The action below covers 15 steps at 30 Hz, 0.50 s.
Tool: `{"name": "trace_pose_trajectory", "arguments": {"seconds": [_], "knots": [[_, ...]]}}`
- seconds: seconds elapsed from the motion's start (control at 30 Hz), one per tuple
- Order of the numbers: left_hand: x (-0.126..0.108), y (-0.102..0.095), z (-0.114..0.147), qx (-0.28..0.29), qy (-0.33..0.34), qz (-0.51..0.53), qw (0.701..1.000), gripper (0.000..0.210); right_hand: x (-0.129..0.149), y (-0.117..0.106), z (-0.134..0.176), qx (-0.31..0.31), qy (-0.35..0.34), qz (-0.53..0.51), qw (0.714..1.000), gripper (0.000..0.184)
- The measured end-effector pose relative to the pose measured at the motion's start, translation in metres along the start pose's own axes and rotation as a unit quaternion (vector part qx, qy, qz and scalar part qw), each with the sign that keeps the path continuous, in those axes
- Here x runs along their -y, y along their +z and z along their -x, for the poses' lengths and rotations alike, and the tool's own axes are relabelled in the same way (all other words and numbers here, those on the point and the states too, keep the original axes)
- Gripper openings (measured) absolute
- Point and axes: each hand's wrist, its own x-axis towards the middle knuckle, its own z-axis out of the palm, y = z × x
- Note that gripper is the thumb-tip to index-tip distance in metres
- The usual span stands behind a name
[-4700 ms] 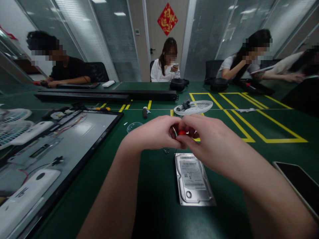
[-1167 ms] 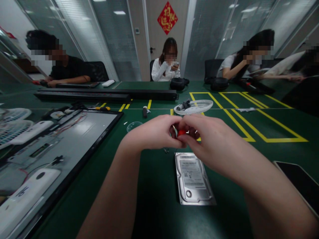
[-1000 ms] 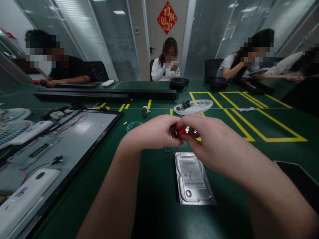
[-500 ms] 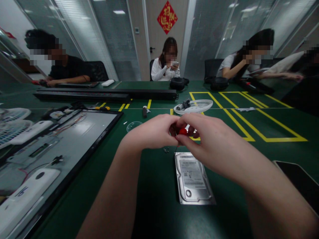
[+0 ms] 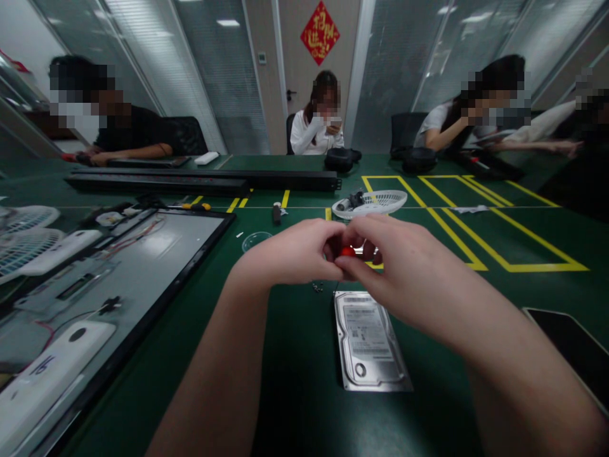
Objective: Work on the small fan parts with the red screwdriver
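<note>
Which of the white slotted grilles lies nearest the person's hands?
The white grille just beyond the right hand, with a dark part on it; the other grilles are away at the left edge.

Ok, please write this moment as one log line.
right hand: holds rounded red object; left hand: close beside; green table: rectangular silver metal hard drive

Red knob (image 5: 349,252) between both hands (image 5: 397,251)

1 head-worn camera looks forward and down from the near side of the hard drive (image 5: 371,343), fairly close above it, its wide view reaching the door (image 5: 297,70) far beyond the drive.
</note>
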Motion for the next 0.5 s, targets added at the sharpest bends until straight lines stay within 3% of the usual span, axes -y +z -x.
{"name": "trace_pose_trajectory", "arguments": {"seconds": [0.1,0.27,0.5], "knots": [[-0.0008,0.0001,0.0005,-0.005,0.011,-0.002,1.000,0.031,-0.0005,-0.0005,-0.0008,0.006,0.009,0.003,1.000,0.001],[-0.0008,-0.0007,0.0008,0.000,0.005,-0.011,1.000,0.025,-0.0002,-0.0011,0.0009,0.010,-0.014,-0.011,1.000,0.017],[-0.0006,-0.0004,0.0005,-0.010,-0.003,0.005,1.000,0.034,-0.0018,0.0014,-0.0002,-0.001,0.002,-0.001,1.000,0.002]]}}
